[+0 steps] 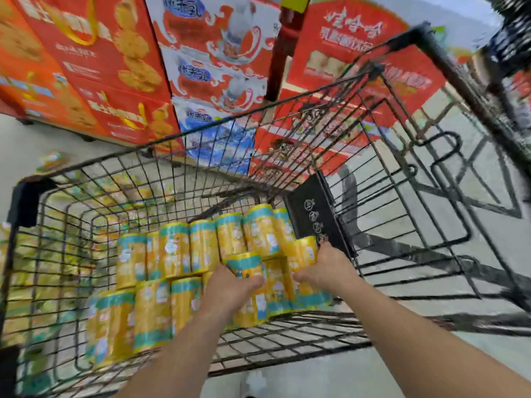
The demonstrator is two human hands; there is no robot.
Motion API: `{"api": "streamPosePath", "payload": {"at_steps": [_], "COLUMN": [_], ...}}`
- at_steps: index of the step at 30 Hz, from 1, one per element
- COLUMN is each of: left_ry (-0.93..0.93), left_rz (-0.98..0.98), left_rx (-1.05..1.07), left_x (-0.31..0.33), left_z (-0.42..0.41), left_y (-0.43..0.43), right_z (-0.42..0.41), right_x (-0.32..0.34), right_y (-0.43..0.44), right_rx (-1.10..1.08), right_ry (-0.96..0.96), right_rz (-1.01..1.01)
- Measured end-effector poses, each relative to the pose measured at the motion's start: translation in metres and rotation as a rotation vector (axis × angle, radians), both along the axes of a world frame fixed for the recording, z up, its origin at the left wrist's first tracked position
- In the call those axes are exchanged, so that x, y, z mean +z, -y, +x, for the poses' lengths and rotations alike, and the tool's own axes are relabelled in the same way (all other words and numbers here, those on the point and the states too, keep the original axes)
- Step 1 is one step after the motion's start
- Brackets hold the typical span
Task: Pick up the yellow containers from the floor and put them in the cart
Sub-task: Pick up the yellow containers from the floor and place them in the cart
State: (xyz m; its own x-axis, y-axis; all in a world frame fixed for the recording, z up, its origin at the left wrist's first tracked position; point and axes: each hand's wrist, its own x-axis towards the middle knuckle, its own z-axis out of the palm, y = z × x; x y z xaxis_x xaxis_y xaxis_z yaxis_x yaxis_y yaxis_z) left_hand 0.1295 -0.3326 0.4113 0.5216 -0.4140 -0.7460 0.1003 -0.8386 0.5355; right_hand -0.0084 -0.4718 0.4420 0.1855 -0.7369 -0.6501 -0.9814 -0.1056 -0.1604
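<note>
A black wire cart (pixel 201 130) fills the view, and several yellow containers (pixel 172 248) with teal bands lie in rows on its floor. Both my arms reach down into the basket. My left hand (pixel 230 285) grips one yellow container (pixel 244 264) that sits on top of the lower row. My right hand (pixel 324 268) holds another yellow container (pixel 306 252) against the cart's right end, beside a black plastic flap (pixel 313 208). More yellow packs (pixel 54 159) show blurred on the floor beyond the cart's left side.
Stacks of red and orange gift boxes (pixel 94 67) and blue-and-white cartons (pixel 218 81) stand just beyond the cart. The folded child seat frame (pixel 439 156) is at the right. Grey floor (pixel 316 374) shows below.
</note>
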Motion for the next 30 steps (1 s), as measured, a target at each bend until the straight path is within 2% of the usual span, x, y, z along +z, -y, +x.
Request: {"api": "streamPosePath", "payload": {"at_steps": [6,11,15,20,25,30], "left_ry": [-0.005,-0.017,-0.109,-0.215,-0.047,0.189], "left_rz": [0.036,0.118,0.105,0.07,-0.075,-0.235], "left_rx": [-0.107,-0.21,-0.206,-0.184,-0.154,0.001], "left_x": [-0.034,-0.048,-0.051,-0.037,0.009,0.08], "left_z": [-0.029,-0.032,-0.028,-0.021,0.007,0.08], "left_y": [0.024,0.037,0.036,0.029,0.008,-0.042], "right_z": [-0.006,0.0,-0.001,0.002,0.026,0.11], "right_x": [-0.037,-0.053,-0.056,-0.043,0.0,0.074], "right_y": [0.014,0.009,0.009,0.009,-0.001,-0.039], "right_rx": [0.028,0.138,0.135,0.108,0.159,0.26], "right_ry": [-0.095,-0.12,-0.176,-0.146,0.008,0.268], "right_rz": [0.102,0.225,0.193,0.152,0.023,-0.146]}}
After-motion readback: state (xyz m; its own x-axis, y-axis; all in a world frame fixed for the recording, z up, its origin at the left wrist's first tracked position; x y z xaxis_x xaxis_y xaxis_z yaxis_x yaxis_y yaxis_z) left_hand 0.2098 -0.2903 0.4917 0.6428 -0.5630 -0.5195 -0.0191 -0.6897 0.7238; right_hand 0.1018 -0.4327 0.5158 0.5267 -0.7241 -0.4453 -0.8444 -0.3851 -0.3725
